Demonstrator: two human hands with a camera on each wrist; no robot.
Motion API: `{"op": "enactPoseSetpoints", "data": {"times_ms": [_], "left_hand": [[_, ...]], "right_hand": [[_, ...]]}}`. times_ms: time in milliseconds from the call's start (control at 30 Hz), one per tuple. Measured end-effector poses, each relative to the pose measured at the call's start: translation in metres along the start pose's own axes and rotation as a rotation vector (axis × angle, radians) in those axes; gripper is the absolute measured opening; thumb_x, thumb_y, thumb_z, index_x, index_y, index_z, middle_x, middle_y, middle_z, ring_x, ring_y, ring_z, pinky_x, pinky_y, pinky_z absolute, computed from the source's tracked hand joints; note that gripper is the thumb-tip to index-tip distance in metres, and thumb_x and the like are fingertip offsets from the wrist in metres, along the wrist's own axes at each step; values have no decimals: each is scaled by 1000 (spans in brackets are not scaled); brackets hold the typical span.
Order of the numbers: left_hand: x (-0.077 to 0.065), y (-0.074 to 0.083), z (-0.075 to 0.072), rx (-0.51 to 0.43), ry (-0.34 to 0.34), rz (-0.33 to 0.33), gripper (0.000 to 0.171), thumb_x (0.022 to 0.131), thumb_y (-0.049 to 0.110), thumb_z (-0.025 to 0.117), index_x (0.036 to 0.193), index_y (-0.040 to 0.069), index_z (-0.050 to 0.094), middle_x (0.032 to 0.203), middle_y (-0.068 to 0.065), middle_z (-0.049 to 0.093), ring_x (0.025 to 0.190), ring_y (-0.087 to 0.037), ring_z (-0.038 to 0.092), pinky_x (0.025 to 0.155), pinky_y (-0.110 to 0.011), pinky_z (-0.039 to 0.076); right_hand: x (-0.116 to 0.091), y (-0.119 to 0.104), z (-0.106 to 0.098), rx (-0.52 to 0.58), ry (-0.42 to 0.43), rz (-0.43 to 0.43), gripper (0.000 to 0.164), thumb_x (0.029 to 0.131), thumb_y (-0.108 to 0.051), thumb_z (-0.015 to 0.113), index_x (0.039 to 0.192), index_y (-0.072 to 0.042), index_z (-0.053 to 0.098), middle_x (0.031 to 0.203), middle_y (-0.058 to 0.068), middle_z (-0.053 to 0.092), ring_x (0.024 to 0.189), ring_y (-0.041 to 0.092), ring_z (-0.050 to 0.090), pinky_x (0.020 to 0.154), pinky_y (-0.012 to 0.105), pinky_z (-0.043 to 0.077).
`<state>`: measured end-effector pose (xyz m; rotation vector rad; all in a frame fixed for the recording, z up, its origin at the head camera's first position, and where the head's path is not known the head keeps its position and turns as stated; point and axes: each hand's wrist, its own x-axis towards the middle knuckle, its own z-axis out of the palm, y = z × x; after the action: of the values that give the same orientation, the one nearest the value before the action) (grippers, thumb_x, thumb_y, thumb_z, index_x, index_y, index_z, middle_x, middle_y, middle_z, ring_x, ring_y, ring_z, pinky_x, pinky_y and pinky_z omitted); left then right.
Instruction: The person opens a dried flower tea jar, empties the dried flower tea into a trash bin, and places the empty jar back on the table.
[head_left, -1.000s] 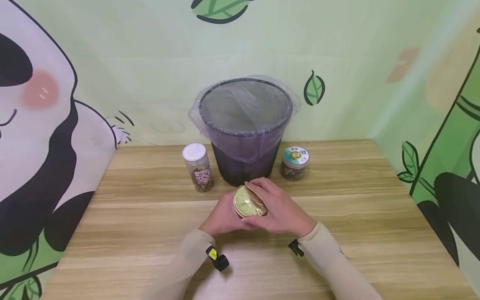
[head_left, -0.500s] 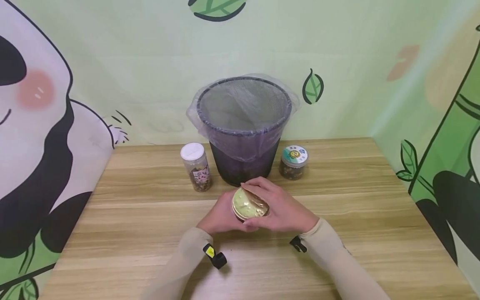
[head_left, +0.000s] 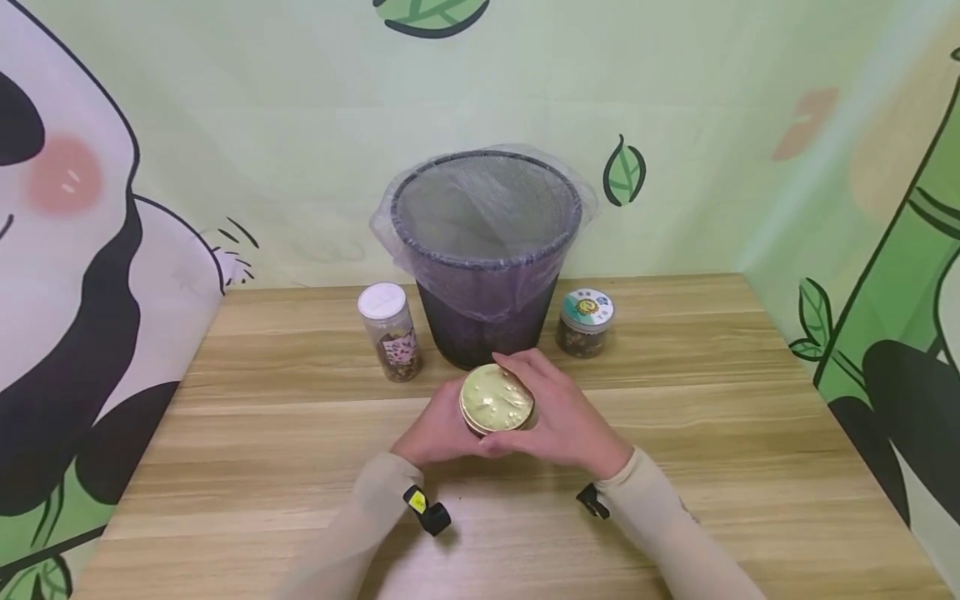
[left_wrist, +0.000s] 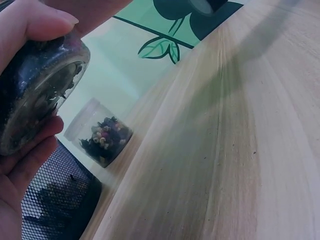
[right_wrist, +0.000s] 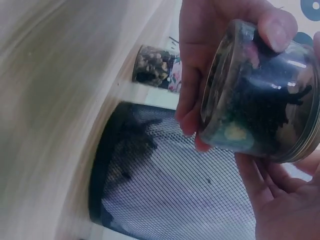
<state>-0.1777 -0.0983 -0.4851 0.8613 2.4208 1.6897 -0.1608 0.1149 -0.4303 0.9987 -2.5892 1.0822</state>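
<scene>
Jar (right_wrist: 260, 100) is hanging above the counter (head_left: 247, 442), on the near side of the bin (head_left: 483, 337). Left grip (head_left: 438, 427) is curling round its base end; right grip (head_left: 566, 417) is pinching the gold lid (head_left: 491, 400) end. Probably best: keeping left steady, squeezing evenly at the rim, sparing the thin-looking top. Lid's facing up, tipping away from bin; base-to-lid axis is leaning likewise, jar squat.

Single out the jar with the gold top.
The gold-topped jar held between the left hand and right hand. The tall jar left of the bin has a white lid; the short jar right of it, white and green.
</scene>
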Motion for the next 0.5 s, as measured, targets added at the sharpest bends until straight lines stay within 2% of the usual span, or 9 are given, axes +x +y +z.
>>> {"op": "enactPoseSetpoints", "data": {"times_ms": [267, 500], "left_hand": [[0, -4, 2, -1, 2, 5, 86, 60, 11, 97, 138, 8, 59, 124, -5, 72, 114, -18, 67, 105, -35, 55], [1, -4, 3, 3, -1, 1, 87, 60, 11, 98, 138, 10, 59, 124, -3, 71, 113, -17, 67, 105, -34, 55]], "right_hand": [[-2, 1, 2, -42, 17, -5, 94, 72, -51, 90, 146, -5, 55, 126, 5, 63, 116, 20, 63, 102, 44, 56], [-3, 3, -1, -25, 1, -37, 92, 74, -48, 91, 147, -4, 55, 127, 5, 61, 117, 19, 62, 102, 43, 56]]}}
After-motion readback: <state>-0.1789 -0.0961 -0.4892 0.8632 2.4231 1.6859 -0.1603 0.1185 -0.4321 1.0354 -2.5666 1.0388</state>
